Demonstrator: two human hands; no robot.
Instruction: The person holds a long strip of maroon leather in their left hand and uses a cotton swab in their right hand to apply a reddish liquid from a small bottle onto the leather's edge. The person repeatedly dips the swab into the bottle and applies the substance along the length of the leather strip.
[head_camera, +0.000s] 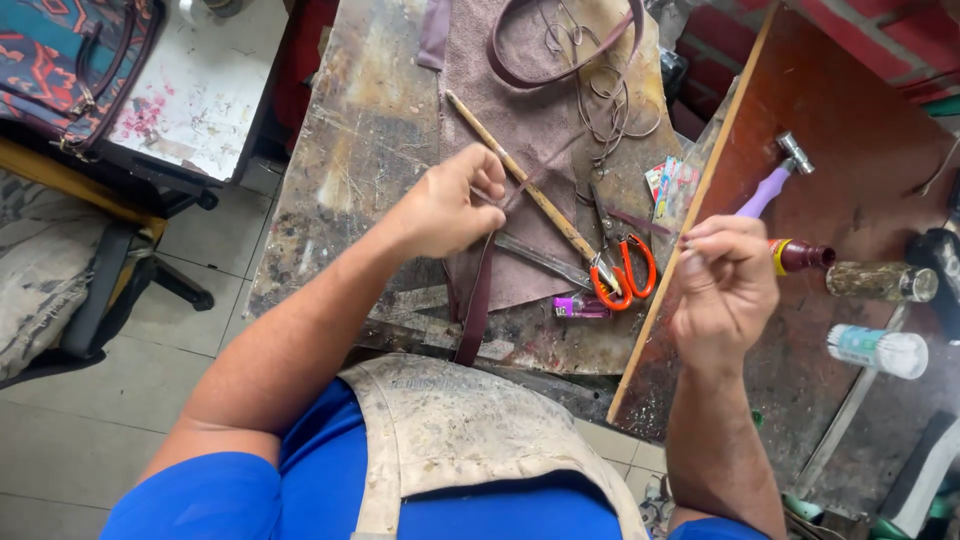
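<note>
My left hand (448, 205) is closed on a dark maroon leather strap (478, 300) that hangs down over the worn workbench (350, 150). My right hand (725, 285) is raised at the right with its fingers pinched together; what it pinches is too small to tell. A long wooden stick (520, 175) lies diagonally on a brownish leather piece (520, 110) beside my left hand. Orange-handled scissors (625, 265) lie between my hands, next to a small purple lighter (580, 307). A stained apron (450, 430) covers my lap.
A purple-handled hammer (770, 180), a dark bottle (800, 257), a camouflage-patterned cylinder (880, 282) and a white cylinder (878, 350) lie on a reddish-brown board (850, 120) at right. Metal rings (610, 100) sit at the bench's back. A patterned bag (70, 60) rests at far left.
</note>
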